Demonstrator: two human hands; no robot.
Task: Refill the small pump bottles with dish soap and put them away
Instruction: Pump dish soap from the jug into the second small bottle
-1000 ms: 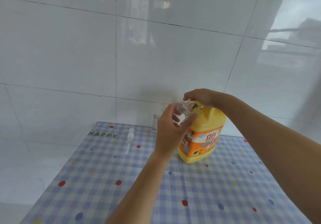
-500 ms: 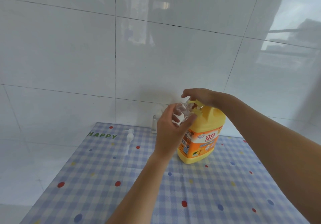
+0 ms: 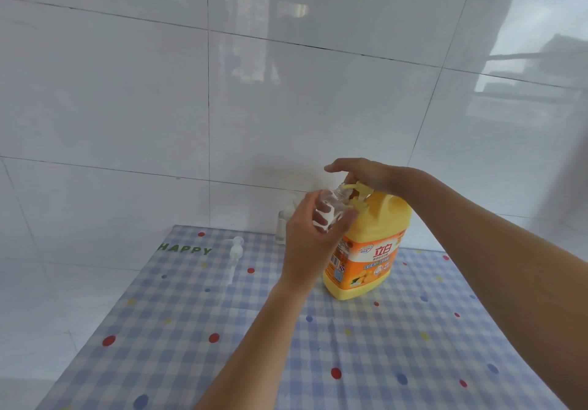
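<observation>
A big yellow dish soap jug (image 3: 372, 247) with an orange label stands upright on the table near the wall. My left hand (image 3: 310, 244) grips a small clear bottle (image 3: 334, 204) with no cap, tilted so its open neck sits under the jug's yellow pump spout (image 3: 356, 188). My right hand (image 3: 359, 172) rests flat on top of the pump head, fingers stretched out to the left. A loose white pump top (image 3: 235, 256) with its tube lies on the cloth to the left.
A blue checked tablecloth (image 3: 381, 346) with coloured dots and the word HAPPY covers the table, which stands against a white tiled wall. Behind my left hand, by the wall, stands another small clear bottle (image 3: 281, 228).
My right hand's fingers have straightened out over the pump head, which sits slightly higher than before. My left hand keeps the small bottle at the spout.
</observation>
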